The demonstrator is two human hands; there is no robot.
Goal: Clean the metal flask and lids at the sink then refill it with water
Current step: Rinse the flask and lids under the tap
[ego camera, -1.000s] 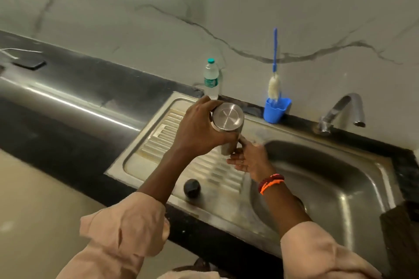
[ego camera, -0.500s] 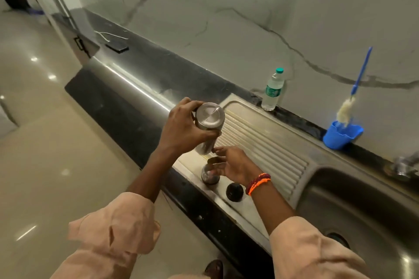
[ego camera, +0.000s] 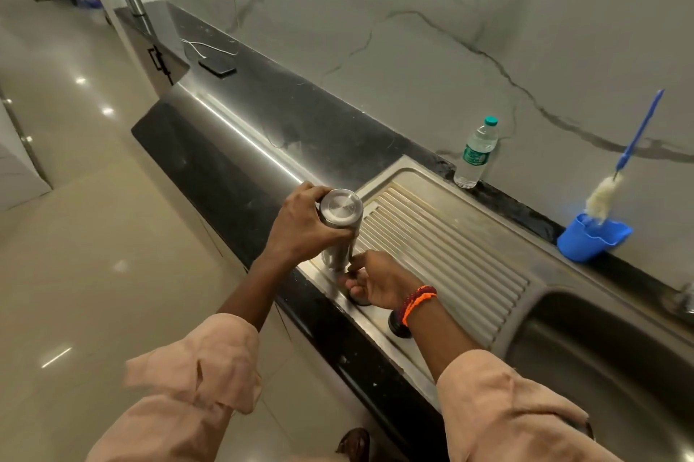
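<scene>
My left hand (ego camera: 300, 229) grips the steel flask (ego camera: 340, 221) around its upper part. The flask's flat round end faces up and its lower end is at the drainboard (ego camera: 450, 244). Just below it my right hand (ego camera: 383, 283) curls its fingers round a small metal lid (ego camera: 362, 301) at the front rim of the drainboard; the hand hides most of it. A black round lid (ego camera: 398, 324) sits on the drainboard beside my right wrist.
The sink basin (ego camera: 601, 367) lies to the right, with the tap (ego camera: 687, 296) at the frame edge. A plastic water bottle (ego camera: 475, 153) and a blue cup (ego camera: 591, 238) holding a bottle brush (ego camera: 634, 138) stand at the wall. A phone (ego camera: 218, 65) charges on the black counter.
Both hands shifted from near the basin to the drainboard's left front corner. The flask came down to the drainboard and my right hand lowered the metal lid onto the steel.
</scene>
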